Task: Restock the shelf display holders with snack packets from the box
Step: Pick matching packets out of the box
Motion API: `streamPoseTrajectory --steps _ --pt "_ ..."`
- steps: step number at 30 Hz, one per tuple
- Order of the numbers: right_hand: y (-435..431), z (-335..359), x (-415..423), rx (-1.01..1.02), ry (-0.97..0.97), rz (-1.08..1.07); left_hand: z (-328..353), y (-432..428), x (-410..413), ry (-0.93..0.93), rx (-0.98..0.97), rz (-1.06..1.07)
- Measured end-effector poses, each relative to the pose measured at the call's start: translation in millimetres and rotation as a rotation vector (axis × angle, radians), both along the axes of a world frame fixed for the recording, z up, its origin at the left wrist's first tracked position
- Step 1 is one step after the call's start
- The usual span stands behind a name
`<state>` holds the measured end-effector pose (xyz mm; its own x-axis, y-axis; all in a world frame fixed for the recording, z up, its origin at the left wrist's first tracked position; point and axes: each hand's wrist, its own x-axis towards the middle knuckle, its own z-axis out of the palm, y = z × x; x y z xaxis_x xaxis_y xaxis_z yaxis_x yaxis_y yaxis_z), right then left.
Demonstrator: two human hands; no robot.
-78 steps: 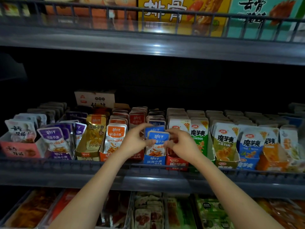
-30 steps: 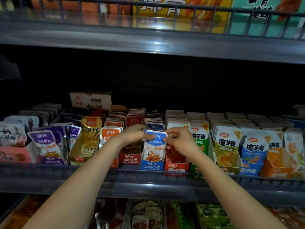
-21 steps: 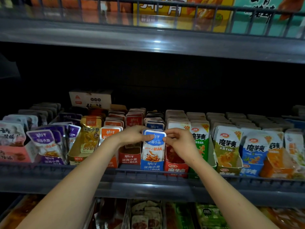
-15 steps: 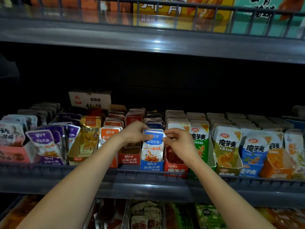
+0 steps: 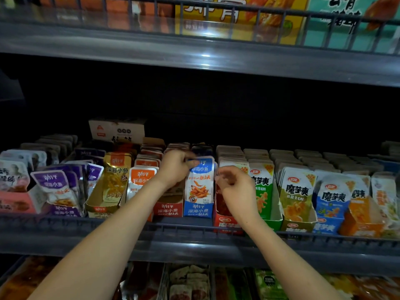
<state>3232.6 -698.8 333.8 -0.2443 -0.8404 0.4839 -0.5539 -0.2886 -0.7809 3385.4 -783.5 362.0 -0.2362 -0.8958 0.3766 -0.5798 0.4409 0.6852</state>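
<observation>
Pinched the blue snack packet (image 5: pixel 200 185) at its upper left corner with the left hand (image 5: pixel 175 169), fingers blurred. Hung the right hand (image 5: pixel 237 189) just beside the packet's right edge, fingers loosely curled, gripping nothing; touching or not, could not tell. Stood upright at the front of the blue display holder (image 5: pixel 198 211), with a red holder (image 5: pixel 167 211) just beside on the left.

Grey wire-fronted shelf (image 5: pixel 194 241) (middle tier), rows of snack-packet holders (image 5: pixel 198 210).

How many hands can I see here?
2. The left hand holds the top of the blue-and-white fish snack packet; the right hand is just right of it, above the red cardboard display holder.
</observation>
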Motion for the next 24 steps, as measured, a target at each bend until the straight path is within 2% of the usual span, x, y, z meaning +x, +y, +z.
streamPoseTrajectory --steps 4,6,10,16,19,24 --pt "0.6 7.7 11.3 0.33 -0.241 0.203 -6.7 4.7 -2.5 -0.007 -0.141 0.011" --pt "-0.9 10.8 14.2 0.436 -0.319 0.228 -10.8 4.9 -1.6 -0.004 -0.152 0.008" --pt "-5.1 18.5 14.3 0.537 -0.42 0.237 -12.7 -0.2 3.2 -0.037 -0.054 -0.012" --pt "-2.1 27.2 18.0 0.696 -0.304 0.281 -8.5 -5.7 2.0 -0.118 0.028 -0.074" --pt "-2.5 30.3 20.0 0.773 -0.392 0.303 -7.9 -7.4 3.7 -0.161 0.066 -0.108" --pt "-2.6 32.4 16.2 0.771 -0.536 0.323 -10.6 -8.1 5.6 -0.145 0.086 -0.064"
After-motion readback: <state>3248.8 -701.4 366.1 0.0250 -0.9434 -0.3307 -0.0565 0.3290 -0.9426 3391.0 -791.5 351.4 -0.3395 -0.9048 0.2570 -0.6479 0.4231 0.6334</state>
